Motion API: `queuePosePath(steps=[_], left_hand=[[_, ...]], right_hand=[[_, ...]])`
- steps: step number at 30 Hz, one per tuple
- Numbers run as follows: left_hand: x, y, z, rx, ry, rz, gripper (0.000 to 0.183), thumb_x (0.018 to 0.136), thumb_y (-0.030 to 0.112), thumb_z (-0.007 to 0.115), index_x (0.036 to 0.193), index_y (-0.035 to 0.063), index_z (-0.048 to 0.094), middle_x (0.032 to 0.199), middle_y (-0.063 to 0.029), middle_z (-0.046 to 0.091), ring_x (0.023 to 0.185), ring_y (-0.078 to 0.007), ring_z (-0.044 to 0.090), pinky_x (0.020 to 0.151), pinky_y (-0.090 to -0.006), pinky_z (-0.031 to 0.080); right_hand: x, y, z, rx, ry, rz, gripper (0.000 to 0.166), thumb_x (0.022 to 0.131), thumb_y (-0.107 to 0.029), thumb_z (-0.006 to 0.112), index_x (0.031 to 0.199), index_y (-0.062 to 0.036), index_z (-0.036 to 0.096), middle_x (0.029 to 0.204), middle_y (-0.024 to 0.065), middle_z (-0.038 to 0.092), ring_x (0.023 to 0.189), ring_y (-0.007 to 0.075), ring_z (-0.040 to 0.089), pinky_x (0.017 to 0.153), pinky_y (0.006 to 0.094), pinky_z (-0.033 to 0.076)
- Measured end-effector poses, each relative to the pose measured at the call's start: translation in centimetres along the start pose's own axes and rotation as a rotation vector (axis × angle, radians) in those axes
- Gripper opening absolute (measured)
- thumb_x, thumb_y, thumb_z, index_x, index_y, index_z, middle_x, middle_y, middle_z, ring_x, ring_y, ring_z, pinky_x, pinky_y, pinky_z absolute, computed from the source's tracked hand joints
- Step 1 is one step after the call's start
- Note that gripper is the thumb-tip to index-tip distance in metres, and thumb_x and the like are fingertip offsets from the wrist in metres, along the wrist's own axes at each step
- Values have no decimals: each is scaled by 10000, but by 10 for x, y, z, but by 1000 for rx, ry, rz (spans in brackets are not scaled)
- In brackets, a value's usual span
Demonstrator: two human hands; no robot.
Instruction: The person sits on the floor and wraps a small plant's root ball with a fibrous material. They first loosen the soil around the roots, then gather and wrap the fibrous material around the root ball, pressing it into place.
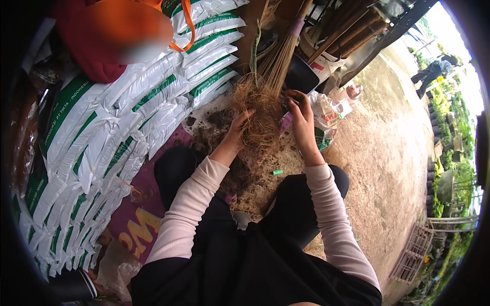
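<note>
My left hand (238, 129) grips a shaggy bundle of brown coir fibre (262, 122) from its left side, thumb on top. A long green leaf with pale edges (254, 53), like a snake plant's, rises out of the top of the bundle. To the right of the fibre, my right hand (302, 116) is raised with its fingers bent and the fingertips dark with soil. Whether something thin lies between those fingertips cannot be made out. Below the bundle, a small green roll (277, 172) rests on the soil-strewn ground between my knees.
White-and-green printed plastic sacks (153, 91) are stacked on the left. A stick broom (283, 49), a black pot (302, 74) and a white bucket (325, 61) stand ahead. Crumpled plastic packaging (325, 111) lies right of my hand. A person (432, 74) is far right, near potted plants.
</note>
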State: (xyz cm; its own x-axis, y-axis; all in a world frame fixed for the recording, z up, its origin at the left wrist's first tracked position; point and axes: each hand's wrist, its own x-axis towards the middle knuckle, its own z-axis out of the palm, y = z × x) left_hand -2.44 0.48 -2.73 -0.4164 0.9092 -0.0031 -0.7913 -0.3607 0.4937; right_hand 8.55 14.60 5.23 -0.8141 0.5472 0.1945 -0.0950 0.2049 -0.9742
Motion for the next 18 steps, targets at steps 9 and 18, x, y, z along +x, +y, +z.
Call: queuePosePath(steps=[9, 18], left_hand=[[5, 5, 11, 215, 72, 141, 552, 853, 206, 632, 1311, 23, 385, 1236, -114, 519, 1107, -215, 536, 931, -351, 454], [7, 5, 22, 1004, 146, 532, 577, 960, 186, 442, 1437, 17, 164, 1457, -156, 231, 1330, -249, 277, 1091, -367, 236]], right_hand=[[-28, 17, 29, 524, -178, 438, 852, 866, -288, 625, 1470, -96, 57, 1383, 176, 348, 1247, 270, 401, 1023, 378, 369], [-24, 36, 34, 529, -160, 281, 881, 765, -112, 705, 1445, -48, 147, 1314, 142, 435, 1182, 239, 472, 986, 341, 409]])
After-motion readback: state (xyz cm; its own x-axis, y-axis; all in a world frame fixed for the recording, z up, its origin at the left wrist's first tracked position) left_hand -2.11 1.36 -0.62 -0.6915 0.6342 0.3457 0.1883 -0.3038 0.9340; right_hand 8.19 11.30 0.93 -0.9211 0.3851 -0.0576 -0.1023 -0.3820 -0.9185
